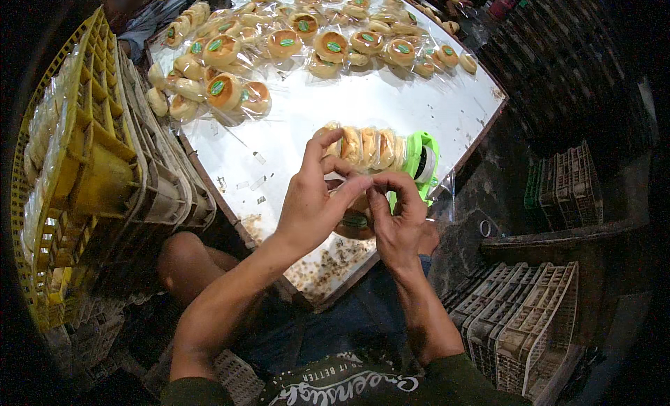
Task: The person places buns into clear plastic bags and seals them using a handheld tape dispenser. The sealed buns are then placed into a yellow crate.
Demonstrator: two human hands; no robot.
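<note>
Nearest the camera, a dark printed shirt (pixel 335 386) spans the lower edge, and two bare forearms reach from it over the white counter (pixel 300 102). The left hand (pixel 314 200) and right hand (pixel 403 221) meet fingertip to fingertip, seemingly clamped on the upper edge of a wrapped bun (pixel 354 231) that sits just below them, partly hidden; the pinch itself is too small to read fully. Just beyond the hands lies a row of buns (pixel 368 149), long axis left to right, the left forefinger overlapping its left end. At its right end stands a green tape dispenser (pixel 413 149), lengthwise away from the person, beyond the right hand and clearly nearer to it than to the left.
</note>
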